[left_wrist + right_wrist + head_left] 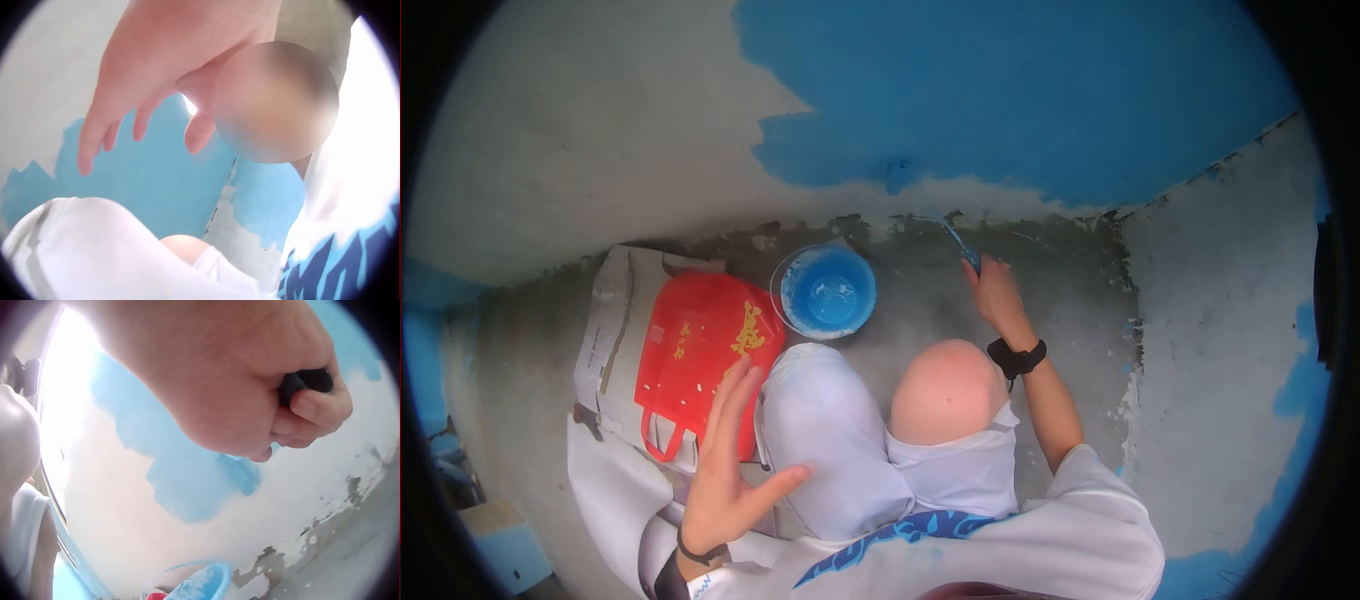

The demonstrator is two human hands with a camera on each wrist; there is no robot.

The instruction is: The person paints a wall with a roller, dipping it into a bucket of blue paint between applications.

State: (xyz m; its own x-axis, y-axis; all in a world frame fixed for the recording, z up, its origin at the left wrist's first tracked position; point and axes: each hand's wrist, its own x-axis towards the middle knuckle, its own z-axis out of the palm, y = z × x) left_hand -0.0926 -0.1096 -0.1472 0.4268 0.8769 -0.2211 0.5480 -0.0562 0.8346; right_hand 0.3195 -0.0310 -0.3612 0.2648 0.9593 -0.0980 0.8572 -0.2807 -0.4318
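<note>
My right hand [998, 292] grips the dark handle [306, 382] of a small paint roller, its fingers curled round it. The roller's thin rod [948, 228] runs up and left to a blue roller head [898, 177], which lies against the wall at the lower edge of the blue paint [1020, 90]. In the right wrist view, part of the roller head shows below the fist. My left hand [725, 470] holds nothing; its fingers are spread, near my left knee and the red bag. A bucket of blue paint [828, 291] stands on the floor in front of my knees.
A red bag [700, 350] with yellow lettering lies on flattened cardboard [612, 300] left of the bucket. Bare pale wall [600, 130] spreads left of the blue patch. A grey side wall [1200, 320] with blue patches rises at the right. A box [505, 545] sits far left.
</note>
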